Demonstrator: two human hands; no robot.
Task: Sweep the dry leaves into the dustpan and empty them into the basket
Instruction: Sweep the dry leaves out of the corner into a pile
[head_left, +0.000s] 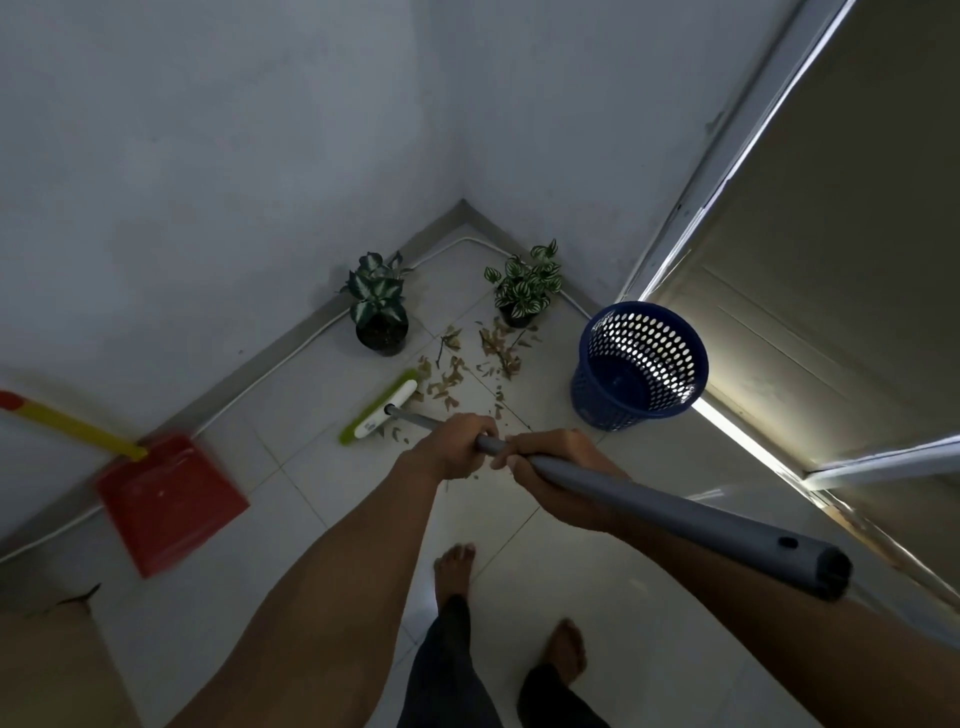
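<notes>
Nearest, two bare feet (511, 618) on pale floor tiles (597, 597). Just ahead, both hands on the grey broom handle (675, 506): right hand (545, 475) closer in, fingers wrapped round the shaft; left hand (457, 447) further down it, fingers curled over the top, the two nearly touching. Beyond them, the green-and-white broom head (382, 410) down on the tiles at the left edge of the dry leaves (467, 364), touching only the nearest few.

Off to the left against the wall, well apart from the litter, the red dustpan (171, 501) with its yellow handle (untouched, so gathering comes first). To the right of the leaves, the blue basket (639, 366), upright and open-topped.

Farthest, two potted plants (382, 306) in the corner, with leaves scattered between and in front of them.

Best done, probably, with short strokes drawn back from the pots toward the open floor: bristles kept flat and light, since dry leaves likely skitter. Worth piling into one heap well away from the pots before fetching the pan.
</notes>
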